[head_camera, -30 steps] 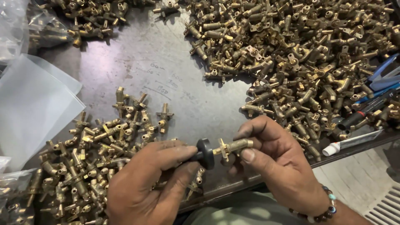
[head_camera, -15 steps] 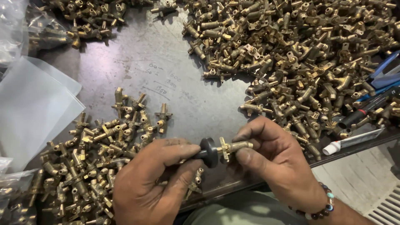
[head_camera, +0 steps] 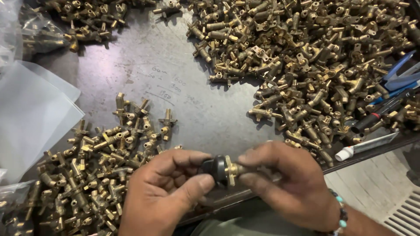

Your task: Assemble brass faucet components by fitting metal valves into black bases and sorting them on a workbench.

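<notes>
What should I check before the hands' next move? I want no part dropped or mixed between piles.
1. Left hand on black knob: ok, fingers pinch it.
2. Right hand on brass fitting: ok, fingers wrap its far end.
3. Knob seated fully on fitting: cannot tell, the joint is partly hidden.
4. Bare table between small pile and big pile: ok, a gap separates them.
5. Part held over the table: not ok, it sits at the near edge.
6. Tools clear of hands: ok, far right.
</notes>
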